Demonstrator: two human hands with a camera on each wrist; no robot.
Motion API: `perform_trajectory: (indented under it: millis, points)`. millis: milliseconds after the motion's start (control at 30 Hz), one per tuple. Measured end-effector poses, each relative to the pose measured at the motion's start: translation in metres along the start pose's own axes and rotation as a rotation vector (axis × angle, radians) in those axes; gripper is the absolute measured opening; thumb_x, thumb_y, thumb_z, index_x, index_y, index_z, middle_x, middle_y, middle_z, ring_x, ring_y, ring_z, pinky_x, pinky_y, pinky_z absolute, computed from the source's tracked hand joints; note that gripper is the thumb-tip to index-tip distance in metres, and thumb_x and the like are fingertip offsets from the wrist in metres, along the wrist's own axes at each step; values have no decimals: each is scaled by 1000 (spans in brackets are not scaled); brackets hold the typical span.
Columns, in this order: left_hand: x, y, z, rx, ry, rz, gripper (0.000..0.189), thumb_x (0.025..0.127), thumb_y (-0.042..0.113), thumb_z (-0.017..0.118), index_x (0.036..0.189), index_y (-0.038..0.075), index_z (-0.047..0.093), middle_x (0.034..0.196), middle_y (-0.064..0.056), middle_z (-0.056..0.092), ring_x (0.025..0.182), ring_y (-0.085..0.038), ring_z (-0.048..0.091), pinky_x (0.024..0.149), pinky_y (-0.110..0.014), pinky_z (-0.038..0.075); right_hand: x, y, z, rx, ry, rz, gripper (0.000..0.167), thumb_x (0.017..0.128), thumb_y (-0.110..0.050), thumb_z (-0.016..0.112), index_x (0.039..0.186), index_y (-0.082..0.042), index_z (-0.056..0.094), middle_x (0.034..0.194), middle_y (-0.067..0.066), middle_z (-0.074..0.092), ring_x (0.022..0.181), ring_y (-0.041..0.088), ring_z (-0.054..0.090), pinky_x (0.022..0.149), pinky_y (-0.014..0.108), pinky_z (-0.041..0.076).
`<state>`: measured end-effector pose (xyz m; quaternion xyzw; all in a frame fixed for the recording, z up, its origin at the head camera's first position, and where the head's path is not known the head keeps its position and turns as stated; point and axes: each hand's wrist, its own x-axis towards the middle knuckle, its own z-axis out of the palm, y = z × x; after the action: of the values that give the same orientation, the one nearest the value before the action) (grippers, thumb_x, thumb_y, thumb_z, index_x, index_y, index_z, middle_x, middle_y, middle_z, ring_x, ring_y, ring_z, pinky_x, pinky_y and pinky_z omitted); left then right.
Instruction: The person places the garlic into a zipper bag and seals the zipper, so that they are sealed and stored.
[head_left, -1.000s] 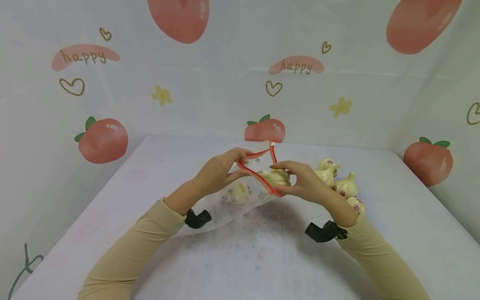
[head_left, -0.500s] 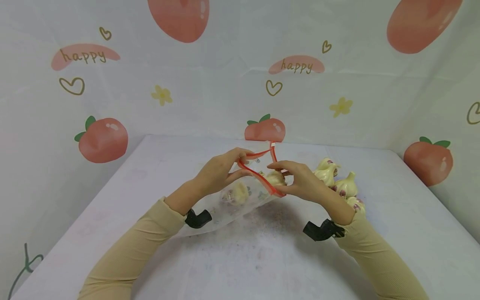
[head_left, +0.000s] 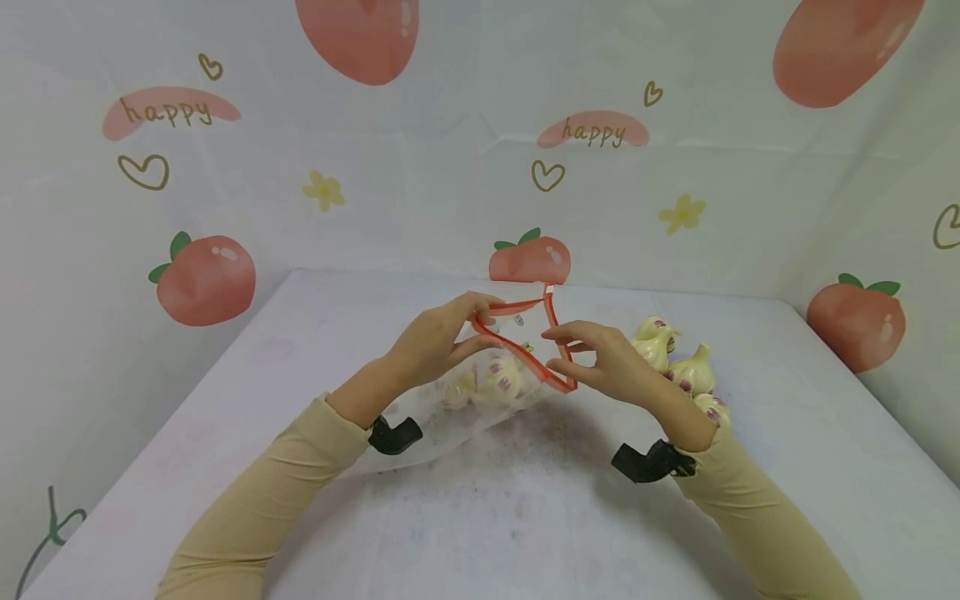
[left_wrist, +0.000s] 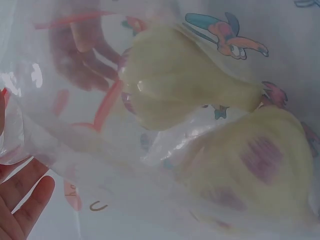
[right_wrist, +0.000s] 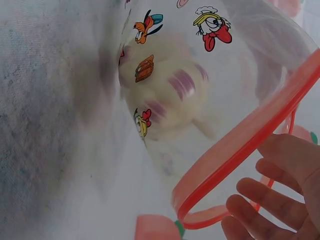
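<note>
A clear zip bag [head_left: 420, 433] with a red-edged mouth and small cartoon prints is held tilted, its mouth facing right. My left hand [head_left: 429, 343] grips the rim on the left, thumb in front and fingers behind. Inside lie two garlic bulbs, one pale [left_wrist: 255, 165] and the other [left_wrist: 170, 75] with its neck toward it in the left wrist view. My right hand [head_left: 609, 360] is at the right side of the mouth, with loosely bent fingers [right_wrist: 270, 197] and nothing between them. Its thumb overlaps the red rim [right_wrist: 235, 150] in the right wrist view.
Several garlic bulbs [head_left: 692, 372] with purple patches lie in a cluster on the white table [head_left: 487, 533], right of the bag and behind the right forearm. A white backdrop [head_left: 450, 150] with fruit prints stands behind the table.
The garlic bulb in my right hand has gone through the bag's mouth and now lies beside the other one inside. My right fingers have let go of it; the left hand keeps its grip.
</note>
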<state>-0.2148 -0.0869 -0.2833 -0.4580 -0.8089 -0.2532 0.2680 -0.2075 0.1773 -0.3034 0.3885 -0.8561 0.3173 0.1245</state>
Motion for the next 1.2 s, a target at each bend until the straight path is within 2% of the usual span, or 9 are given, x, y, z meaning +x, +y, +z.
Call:
perform_trajectory:
  millis: [300,467,600,700,800,900,1033,1200]
  points:
    - [0,-4,-5,-13,46,9,45,76,14,75,110,2,49,91,-8,63,82,-21,64,56,-23,41,-8,4,-9,-44,86,-4,32,77,-3,73,108,-1,64,104,11,69,92,24,65,78,37,55]
    - [1,-5,-10,-35,72,7,37,79,18,73,102,4,47,105,-11,66,84,-22,66,54,-23,40,-15,7,-18,-74,118,32,32,77,-2,73,108,-1,65,106,11,69,96,22,65,79,35,55]
    - [0,-6,-14,-43,91,11,35,85,33,61,98,5,45,117,-12,64,84,-22,66,58,-25,43,-21,11,-25,-82,156,39,33,75,1,73,107,-2,65,105,11,69,96,3,63,79,23,54]
    - [0,-8,-16,-43,100,19,39,87,42,50,98,4,44,119,-14,63,83,-22,65,56,-23,40,-26,14,-30,-68,184,50,33,75,3,73,106,-1,65,104,12,69,95,-12,57,79,14,51]
    - [0,-8,-17,-43,103,22,43,88,46,45,97,3,43,119,-15,63,84,-22,65,54,-23,37,-31,17,-35,-65,187,78,33,76,2,72,108,0,64,104,13,69,94,-19,52,80,14,51]
    - [0,-8,-17,-45,100,19,46,88,49,43,97,3,43,118,-16,63,86,-24,66,57,-25,43,-36,18,-41,-84,170,118,32,79,-1,71,110,-2,64,105,12,69,94,-20,51,80,20,52]
    - [0,-8,-16,-56,99,17,48,89,50,41,98,3,44,117,-16,64,85,-25,67,66,-32,52,-42,19,-47,-100,140,173,31,81,-5,70,112,-5,64,108,11,69,93,-17,53,80,17,52]
    - [0,-8,-14,-61,98,27,46,89,49,41,96,4,44,117,-16,64,83,-25,68,63,-29,51,-50,22,-54,-109,115,217,31,82,-8,70,113,-6,64,109,9,69,93,-7,58,80,13,50]
